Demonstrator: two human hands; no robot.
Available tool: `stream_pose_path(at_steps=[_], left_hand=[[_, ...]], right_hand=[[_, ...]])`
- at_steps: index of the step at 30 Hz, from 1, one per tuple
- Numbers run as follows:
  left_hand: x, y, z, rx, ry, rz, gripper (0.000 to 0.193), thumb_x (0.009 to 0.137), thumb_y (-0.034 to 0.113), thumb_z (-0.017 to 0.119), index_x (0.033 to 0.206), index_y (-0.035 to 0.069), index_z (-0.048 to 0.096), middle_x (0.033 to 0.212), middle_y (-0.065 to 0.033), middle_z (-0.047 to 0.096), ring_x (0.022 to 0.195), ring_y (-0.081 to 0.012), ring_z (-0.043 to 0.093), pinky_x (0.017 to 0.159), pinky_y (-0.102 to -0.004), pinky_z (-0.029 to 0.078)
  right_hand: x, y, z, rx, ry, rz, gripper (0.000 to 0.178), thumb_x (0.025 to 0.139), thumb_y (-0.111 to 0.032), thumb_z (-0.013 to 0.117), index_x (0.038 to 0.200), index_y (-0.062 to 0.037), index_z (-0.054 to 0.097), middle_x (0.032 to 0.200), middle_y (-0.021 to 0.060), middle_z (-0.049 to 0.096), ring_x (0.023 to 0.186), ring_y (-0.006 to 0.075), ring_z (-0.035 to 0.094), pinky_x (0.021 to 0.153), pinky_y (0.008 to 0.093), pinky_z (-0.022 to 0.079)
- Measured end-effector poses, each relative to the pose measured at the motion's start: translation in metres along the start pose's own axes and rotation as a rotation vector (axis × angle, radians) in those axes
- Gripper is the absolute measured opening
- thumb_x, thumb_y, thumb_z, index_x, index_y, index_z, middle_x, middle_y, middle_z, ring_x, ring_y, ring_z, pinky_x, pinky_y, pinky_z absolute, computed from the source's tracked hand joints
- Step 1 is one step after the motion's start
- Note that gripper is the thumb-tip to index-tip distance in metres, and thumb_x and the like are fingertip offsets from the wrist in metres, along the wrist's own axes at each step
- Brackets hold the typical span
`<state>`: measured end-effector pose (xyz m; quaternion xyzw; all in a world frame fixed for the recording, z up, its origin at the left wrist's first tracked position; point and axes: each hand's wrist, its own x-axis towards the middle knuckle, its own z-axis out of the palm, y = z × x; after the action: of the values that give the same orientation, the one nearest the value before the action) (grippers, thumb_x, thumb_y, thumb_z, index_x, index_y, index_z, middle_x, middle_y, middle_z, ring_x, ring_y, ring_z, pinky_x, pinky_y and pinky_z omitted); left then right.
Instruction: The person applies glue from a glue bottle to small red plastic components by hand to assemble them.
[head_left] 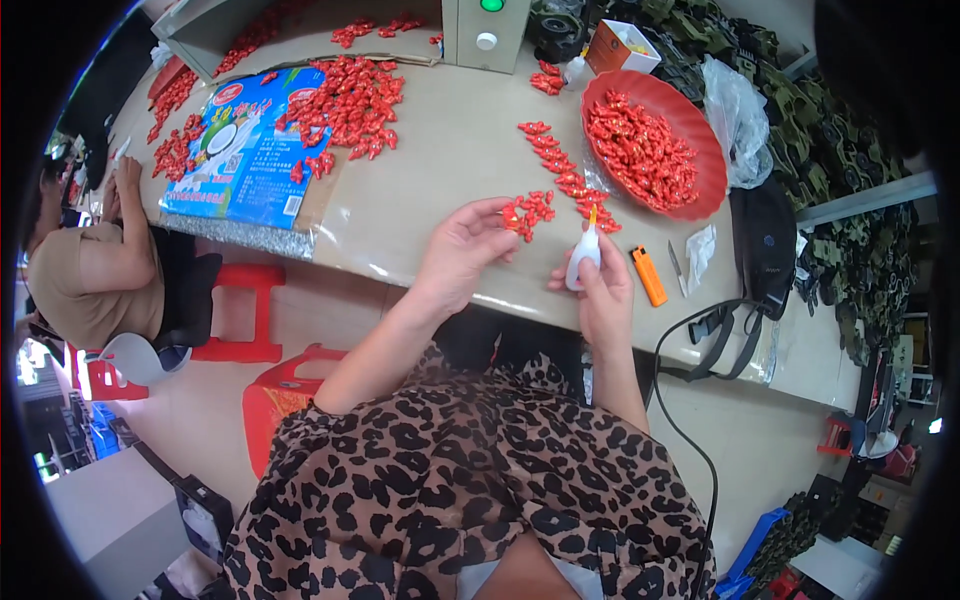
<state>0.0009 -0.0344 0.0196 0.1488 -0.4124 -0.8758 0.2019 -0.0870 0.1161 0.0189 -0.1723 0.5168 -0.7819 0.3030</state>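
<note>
My right hand (603, 292) is closed around a small white squeeze bottle (582, 262), held upright with its yellow nozzle (593, 216) pointing away from me. My left hand (462, 250) is closed in a pinch at the edge of a small pile of glossy red pieces (533, 212); a small red piece shows at its fingertips, partly hidden. Beyond the bottle, a row of red pieces (548, 152) runs away across the table. A red scalloped bowl (708, 165) heaped with more such pieces stands to the right of the row.
An orange lighter (648, 275), a thin blade (678, 268) and crumpled tissue (702, 250) lie right of my right hand. A black bag (762, 245) with a strap rests farther right. Blue printed cardboard (240, 160) carries red pieces at left. Another person (95, 265) works at the far left.
</note>
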Motion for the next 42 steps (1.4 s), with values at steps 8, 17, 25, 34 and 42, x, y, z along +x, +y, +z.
stream_pose_path(at_steps=[8, 17, 25, 34, 42], left_hand=[[-0.002, -0.024, 0.002, 0.472, 0.071, 0.337, 0.032, 0.071, -0.003, 0.06, 0.101, -0.001, 0.05, 0.087, -0.0046, 0.054, 0.074, -0.0086, 0.051, 0.068, -0.0208, 0.043], [-0.006, -0.027, 0.002, 0.573, 0.111, 0.375, 0.03, 0.071, -0.006, 0.059, 0.097, -0.001, 0.045, 0.086, -0.0043, 0.051, 0.075, -0.0083, 0.049, 0.07, -0.0204, 0.041], [-0.007, -0.031, 0.0, 0.607, 0.124, 0.387, 0.03, 0.069, -0.005, 0.061, 0.094, 0.0, 0.044, 0.085, -0.0039, 0.05, 0.075, -0.0087, 0.05, 0.069, -0.0208, 0.041], [-0.007, -0.03, 0.002, 0.654, 0.162, 0.452, 0.028, 0.068, -0.003, 0.063, 0.09, -0.001, 0.047, 0.083, -0.0056, 0.051, 0.07, -0.0094, 0.053, 0.064, -0.0211, 0.044], [-0.008, -0.029, 0.0, 0.676, 0.128, 0.422, 0.031, 0.069, -0.005, 0.062, 0.093, -0.001, 0.044, 0.087, -0.0054, 0.05, 0.076, -0.0094, 0.051, 0.069, -0.0208, 0.043]], right_hand=[[0.008, -0.002, -0.013, 0.115, 0.024, -0.151, 0.031, 0.073, -0.001, 0.059, 0.102, -0.0008, 0.047, 0.091, 0.009, 0.054, 0.074, 0.0138, 0.054, 0.062, 0.0224, 0.045], [0.016, -0.004, -0.007, 0.312, 0.043, -0.183, 0.025, 0.073, -0.005, 0.062, 0.094, -0.0037, 0.048, 0.087, 0.006, 0.054, 0.069, 0.0101, 0.046, 0.058, 0.0227, 0.036], [0.017, 0.007, 0.004, 0.051, 0.081, -0.325, 0.022, 0.075, -0.004, 0.058, 0.092, -0.0014, 0.044, 0.086, 0.0062, 0.05, 0.065, 0.0097, 0.048, 0.061, 0.0217, 0.041], [0.005, 0.013, 0.006, -0.184, -0.019, -0.473, 0.025, 0.078, -0.01, 0.056, 0.095, -0.0016, 0.04, 0.095, 0.0119, 0.046, 0.068, 0.0118, 0.048, 0.061, 0.0221, 0.042], [0.002, 0.015, 0.008, -0.306, -0.046, -0.519, 0.024, 0.077, -0.008, 0.056, 0.093, 0.0001, 0.04, 0.094, 0.0109, 0.044, 0.072, 0.0094, 0.045, 0.061, 0.0188, 0.039]])
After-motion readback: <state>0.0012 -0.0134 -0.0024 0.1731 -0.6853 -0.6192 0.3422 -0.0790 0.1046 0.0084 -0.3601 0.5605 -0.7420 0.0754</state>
